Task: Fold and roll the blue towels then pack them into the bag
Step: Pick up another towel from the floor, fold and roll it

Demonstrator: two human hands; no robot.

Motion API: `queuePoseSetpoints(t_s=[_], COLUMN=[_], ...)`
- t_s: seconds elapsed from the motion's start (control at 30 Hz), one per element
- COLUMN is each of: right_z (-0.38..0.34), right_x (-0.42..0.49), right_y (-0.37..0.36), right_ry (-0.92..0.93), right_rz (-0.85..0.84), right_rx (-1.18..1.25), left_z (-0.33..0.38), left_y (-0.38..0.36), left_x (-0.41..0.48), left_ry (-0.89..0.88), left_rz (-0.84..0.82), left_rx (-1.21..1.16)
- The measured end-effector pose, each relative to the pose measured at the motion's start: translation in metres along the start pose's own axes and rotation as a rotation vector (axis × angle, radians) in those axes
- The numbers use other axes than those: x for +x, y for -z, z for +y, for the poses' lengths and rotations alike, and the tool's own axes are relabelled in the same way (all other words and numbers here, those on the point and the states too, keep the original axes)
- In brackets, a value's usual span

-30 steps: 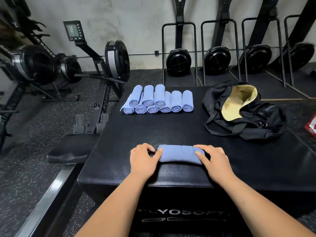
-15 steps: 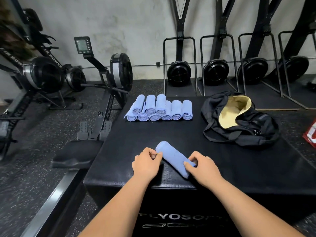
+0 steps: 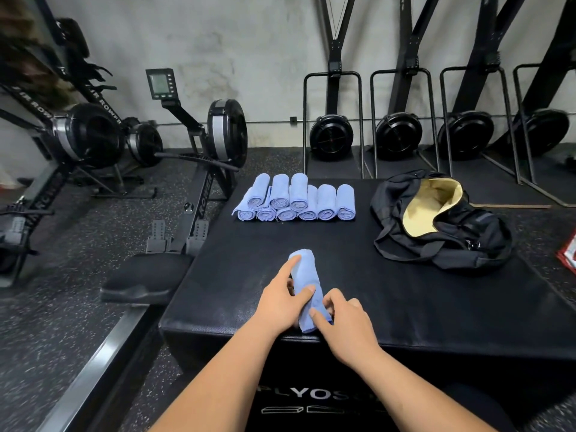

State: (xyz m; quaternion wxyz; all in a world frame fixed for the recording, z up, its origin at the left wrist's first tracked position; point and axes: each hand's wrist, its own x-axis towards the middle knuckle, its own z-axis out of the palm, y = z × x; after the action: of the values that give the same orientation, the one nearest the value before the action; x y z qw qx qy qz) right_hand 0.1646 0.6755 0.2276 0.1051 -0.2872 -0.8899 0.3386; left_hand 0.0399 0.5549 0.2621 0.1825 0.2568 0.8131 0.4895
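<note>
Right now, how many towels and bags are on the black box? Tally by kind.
Rolled blue towels, stacked at the far edge: 9
Blue towel held by left hand and right hand: 1
Black bag: 1
Total: 11

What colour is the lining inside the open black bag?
Pale yellow lining, seen through the bag's open mouth in the head view.

worktop (image 3: 436, 307): black, 6 o'clock | rowing machine (image 3: 218, 132): 10 o'clock, small screen (image 3: 160, 84) on top | second rowing machine (image 3: 90, 132): 9 o'clock | four wheel machines (image 3: 332, 137): 1 o'clock, by grey wall | red thing (image 3: 568, 255): 3 o'clock | floor (image 3: 78, 244): dark, speckled
</note>
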Motion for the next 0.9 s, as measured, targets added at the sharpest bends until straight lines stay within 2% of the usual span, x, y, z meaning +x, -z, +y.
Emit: queuePoseSetpoints(t_s=[0.2, 0.37, 0.5, 0.9], right_z=[-0.002, -0.012, -0.03, -0.038], right_x=[-0.006, 0.0, 0.008, 0.051], right_y=[0.016, 0.035, 0.05, 0.045], right_ry=[0.121, 0.086, 0.089, 0.032], right_rz=[-0.037, -0.074, -0.237, -0.165], right_rx=[0.014, 0.429, 0.621, 0.878], left_z=[0.005, 0.015, 0.024, 0.024], left_y=[-0.006, -0.001, 0.002, 0.001], left_x=[0.0, 0.007, 0.012, 0.053], left_ry=[-0.031, 0.024, 0.047, 0.035], left_rz=[0.035, 0.101, 0.109, 0.103], left_rx=[-0.094, -0.271, -0.433, -0.466])
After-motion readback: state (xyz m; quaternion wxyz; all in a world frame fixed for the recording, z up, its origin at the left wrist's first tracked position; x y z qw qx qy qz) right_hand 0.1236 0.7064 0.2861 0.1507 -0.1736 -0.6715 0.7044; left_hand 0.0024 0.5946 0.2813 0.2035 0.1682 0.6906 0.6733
